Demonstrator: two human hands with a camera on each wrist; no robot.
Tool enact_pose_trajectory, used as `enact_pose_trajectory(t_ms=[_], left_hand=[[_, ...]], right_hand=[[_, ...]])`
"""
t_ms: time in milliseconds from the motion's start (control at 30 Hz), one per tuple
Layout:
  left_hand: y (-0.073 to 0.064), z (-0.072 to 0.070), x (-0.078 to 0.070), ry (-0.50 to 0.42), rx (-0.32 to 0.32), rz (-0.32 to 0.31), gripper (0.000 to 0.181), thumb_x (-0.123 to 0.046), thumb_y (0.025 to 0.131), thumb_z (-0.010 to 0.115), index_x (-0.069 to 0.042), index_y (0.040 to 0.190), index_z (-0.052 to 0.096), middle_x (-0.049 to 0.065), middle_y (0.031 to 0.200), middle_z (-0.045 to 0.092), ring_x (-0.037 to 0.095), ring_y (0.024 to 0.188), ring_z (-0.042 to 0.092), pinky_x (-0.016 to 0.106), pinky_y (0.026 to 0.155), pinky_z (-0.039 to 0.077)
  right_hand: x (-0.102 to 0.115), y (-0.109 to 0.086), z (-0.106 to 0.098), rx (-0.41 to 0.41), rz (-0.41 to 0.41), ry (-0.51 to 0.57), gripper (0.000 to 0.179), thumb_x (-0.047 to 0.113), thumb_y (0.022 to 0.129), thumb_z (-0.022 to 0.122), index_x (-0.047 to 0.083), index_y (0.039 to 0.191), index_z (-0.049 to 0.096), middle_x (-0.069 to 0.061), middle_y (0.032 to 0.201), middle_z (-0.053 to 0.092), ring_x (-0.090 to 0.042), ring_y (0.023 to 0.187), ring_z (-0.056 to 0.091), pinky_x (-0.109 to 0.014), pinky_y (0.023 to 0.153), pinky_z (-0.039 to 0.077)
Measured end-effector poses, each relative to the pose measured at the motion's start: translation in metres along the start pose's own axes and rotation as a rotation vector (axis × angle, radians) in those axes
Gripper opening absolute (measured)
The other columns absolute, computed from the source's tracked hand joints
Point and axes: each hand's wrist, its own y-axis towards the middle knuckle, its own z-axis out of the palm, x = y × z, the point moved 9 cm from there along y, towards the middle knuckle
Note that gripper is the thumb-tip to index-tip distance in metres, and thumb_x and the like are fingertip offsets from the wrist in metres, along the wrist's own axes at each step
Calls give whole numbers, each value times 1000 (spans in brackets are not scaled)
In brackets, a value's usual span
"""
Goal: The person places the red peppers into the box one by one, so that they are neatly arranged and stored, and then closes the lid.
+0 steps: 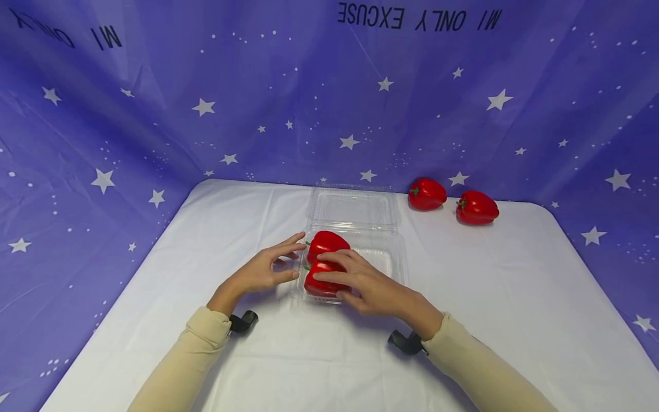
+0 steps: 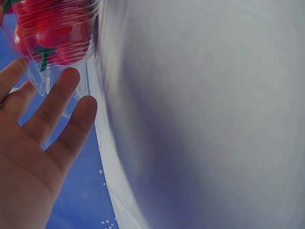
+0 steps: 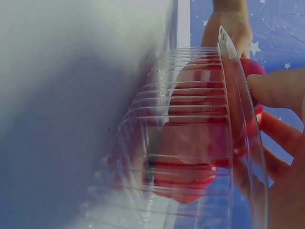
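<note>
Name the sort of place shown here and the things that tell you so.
Probably a makeshift recording booth: a white table, starry cloth hung behind it and along both sides, and black mounts at the wrists.

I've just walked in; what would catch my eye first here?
Two bright red peppers at the left side of an open clear box, with the right hand on the nearer one and the left hand beside them. Two more red peppers lie beyond, toward the table's back right. Behind hangs a starry purple-blue curtain.
</note>
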Motion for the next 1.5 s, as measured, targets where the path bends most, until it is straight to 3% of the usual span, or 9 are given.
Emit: enact_pose_trajectory(t_ms=[200,500,800,1267,1500], left_hand=[[0,2,0,2,8,-2,59,-16,91,70,-5,145,49,9,165,28,36,124,59,56,103,50],[1,0,2,27,-1,-4,63,-19,91,71,-8,148,47,7,165,29,34,125,59,54,102,51],[1,1,2,21,12,-1,61,-16,91,70,-7,146,48,7,166,26,34,125,59,55,102,51],[0,-1,4,35,1,7,60,-14,91,70,-6,146,48,9,165,27,35,123,60,55,101,52],[2,-1,1,39,9,8,60,-16,91,69,-7,147,47,8,165,27,34,124,60,55,101,52]], right_hand=[[5,-1,2,-9,-31,-65,58,6,85,70,26,138,59,-6,147,49,-25,138,43,-50,116,40],[3,0,6,29,0,-61,52,5,89,67,25,137,62,-4,147,51,-24,139,44,-46,119,37],[-5,2,12,108,69,17,51,6,90,68,25,136,62,-5,149,50,-24,140,44,-47,118,39],[-6,4,17,60,60,49,56,-3,88,60,22,139,58,-8,151,49,-26,143,42,-52,118,37],[-4,1,12,14,18,28,52,1,89,62,23,137,60,-10,150,48,-30,142,41,-54,117,37]])
